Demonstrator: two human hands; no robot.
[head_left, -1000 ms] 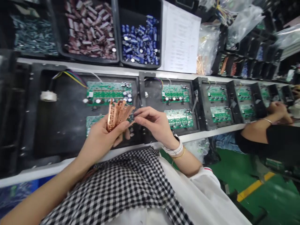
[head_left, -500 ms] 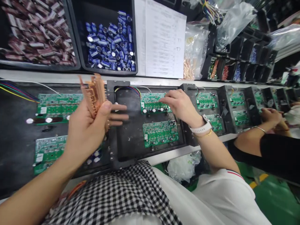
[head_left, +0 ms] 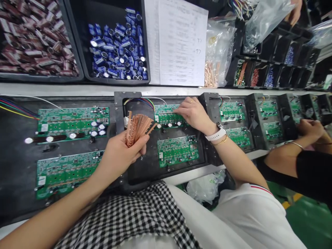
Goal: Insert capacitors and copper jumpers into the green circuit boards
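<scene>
A fanned bunch of toothed copper strips (head_left: 140, 127) stands up from my left hand (head_left: 124, 148), whose fingers are wrapped round its lower end. My right hand (head_left: 193, 114), wearing a white watch, is over the upper circuit board (head_left: 163, 117) in the middle black tray. Its thumb and fingertips are pinched together at the board's surface; whatever they grip is hidden. Round silver-topped capacitors (head_left: 169, 125) line that board's lower edge. Below lies a second green circuit board (head_left: 177, 150), apart from both hands.
Black bins of brown capacitors (head_left: 38, 41) and blue capacitors (head_left: 119, 52) stand behind the trays. Printed sheets (head_left: 183, 45) and a plastic bag of copper strips (head_left: 215, 58) lie beside them. More boards (head_left: 72, 121) sit at left. A co-worker's hands (head_left: 311, 129) are at right.
My left hand has moved right with the copper strips, and its spread fingers have closed in. My right hand stays at the upper board. Another person's hand now shows at top right.
</scene>
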